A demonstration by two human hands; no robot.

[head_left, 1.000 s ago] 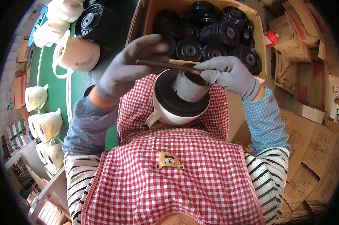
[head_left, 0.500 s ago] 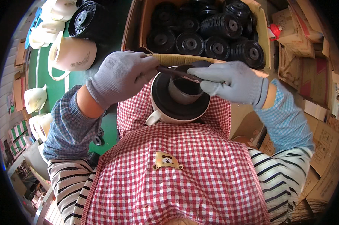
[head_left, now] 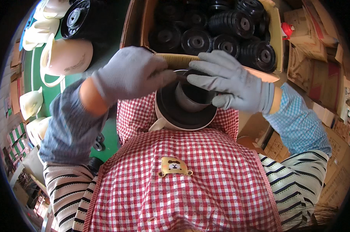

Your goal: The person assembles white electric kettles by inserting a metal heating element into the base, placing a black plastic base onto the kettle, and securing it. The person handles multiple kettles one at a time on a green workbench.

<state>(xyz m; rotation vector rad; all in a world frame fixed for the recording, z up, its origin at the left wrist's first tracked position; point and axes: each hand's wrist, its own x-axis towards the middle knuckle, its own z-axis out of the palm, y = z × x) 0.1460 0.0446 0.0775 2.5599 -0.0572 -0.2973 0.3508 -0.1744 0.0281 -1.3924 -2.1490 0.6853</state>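
Note:
A cream pot body (head_left: 171, 124) lies upturned on my lap, its black round base (head_left: 182, 112) facing me. A grey metal cylinder (head_left: 190, 98) stands in the middle of that base. My left hand (head_left: 130, 73), in a grey glove, pinches a thin dark rod (head_left: 179, 74) just above the cylinder's rim. My right hand (head_left: 231, 81), also gloved, wraps the cylinder from the right, thumb on its side and fingertips meeting the rod. Most of the rod is hidden by the fingers.
A cardboard box (head_left: 175, 58) just beyond my hands holds several black ribbed discs (head_left: 229, 27). More cream pot bodies (head_left: 66, 56) lie on a green surface (head_left: 105, 135) at left. Flattened cardboard (head_left: 318, 58) is stacked at right. A red checked apron (head_left: 190, 185) covers my lap.
My hands have drawn closer together over the cylinder. The rod, seen at full length a second ago, is now mostly covered by my fingers. The pot stays on my lap.

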